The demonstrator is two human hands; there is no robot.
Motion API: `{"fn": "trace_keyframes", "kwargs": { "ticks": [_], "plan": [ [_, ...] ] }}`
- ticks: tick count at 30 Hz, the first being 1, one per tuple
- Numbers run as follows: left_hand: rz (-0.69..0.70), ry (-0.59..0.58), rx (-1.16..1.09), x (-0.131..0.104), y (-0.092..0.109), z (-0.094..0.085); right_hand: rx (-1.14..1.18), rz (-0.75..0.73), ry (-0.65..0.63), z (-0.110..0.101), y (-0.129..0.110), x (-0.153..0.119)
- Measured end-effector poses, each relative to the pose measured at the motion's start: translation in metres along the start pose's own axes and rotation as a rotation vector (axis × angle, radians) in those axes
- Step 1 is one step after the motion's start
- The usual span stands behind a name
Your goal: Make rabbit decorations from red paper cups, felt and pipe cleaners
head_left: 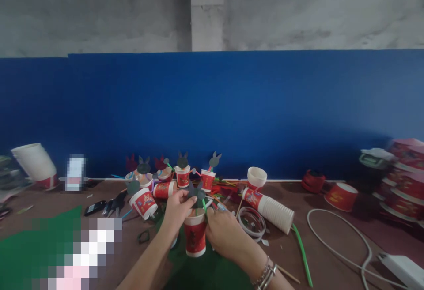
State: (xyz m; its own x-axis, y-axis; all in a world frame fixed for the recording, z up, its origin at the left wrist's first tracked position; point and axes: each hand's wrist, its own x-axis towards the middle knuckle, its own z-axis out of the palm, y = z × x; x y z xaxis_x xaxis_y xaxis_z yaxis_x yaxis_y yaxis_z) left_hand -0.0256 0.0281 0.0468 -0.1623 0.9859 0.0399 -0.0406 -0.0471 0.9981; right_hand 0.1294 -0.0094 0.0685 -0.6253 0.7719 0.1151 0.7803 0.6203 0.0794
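Note:
A red paper cup with a white rim (195,238) stands upright in front of me. My left hand (178,212) pinches a dark paper rabbit-head cutout (199,192) above the cup's mouth. Below the cutout runs a thin green stem (204,206). My right hand (223,229), fingers curled, is closed at the cup's right rim beside that stem. Whether its fingertips grip the stem or the rim is hidden. Behind stand similar cups with rabbit heads, one upright cup (208,180) and one tipped cup (145,203) among them.
A stack of paper cups (274,210) lies on its side at right, near a roll of clear tape (251,224). A white cable (347,226) loops across the brown table. Green paper (43,237) covers the left. A blue panel (212,109) rises behind.

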Motion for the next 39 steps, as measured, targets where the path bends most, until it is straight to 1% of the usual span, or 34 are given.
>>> {"fn": "trace_keyframes", "kwargs": {
  "ticks": [3, 7, 10, 12, 18, 24, 30, 36, 39],
  "plan": [
    [0.015, 0.007, 0.023, -0.002, 0.001, 0.002, -0.032, 0.033, -0.028, 0.004, -0.003, 0.002],
    [0.036, 0.024, 0.082, -0.004, 0.002, 0.004, -0.079, 0.008, -0.07, 0.008, -0.005, 0.003],
    [0.032, 0.04, 0.12, -0.004, 0.002, 0.006, -0.091, 0.002, -0.066, 0.009, -0.006, 0.002],
    [0.032, 0.047, 0.126, -0.004, 0.002, 0.007, -0.086, 0.002, -0.067, 0.009, -0.006, 0.002],
    [0.025, 0.041, 0.116, -0.005, -0.001, 0.008, -0.074, -0.001, -0.123, 0.01, -0.007, 0.003],
    [0.025, 0.037, 0.13, -0.003, -0.003, 0.008, -0.054, 0.02, -0.118, 0.015, -0.008, 0.007],
    [0.051, 0.054, 0.138, -0.001, -0.008, 0.007, -0.045, 0.027, -0.127, 0.016, -0.008, 0.008],
    [0.06, 0.052, 0.154, -0.001, -0.013, 0.008, 0.022, 0.129, -0.077, 0.018, -0.005, 0.007],
    [0.076, 0.059, 0.158, -0.002, -0.015, 0.008, 0.013, 0.087, -0.096, 0.019, -0.004, 0.007]
  ]
}}
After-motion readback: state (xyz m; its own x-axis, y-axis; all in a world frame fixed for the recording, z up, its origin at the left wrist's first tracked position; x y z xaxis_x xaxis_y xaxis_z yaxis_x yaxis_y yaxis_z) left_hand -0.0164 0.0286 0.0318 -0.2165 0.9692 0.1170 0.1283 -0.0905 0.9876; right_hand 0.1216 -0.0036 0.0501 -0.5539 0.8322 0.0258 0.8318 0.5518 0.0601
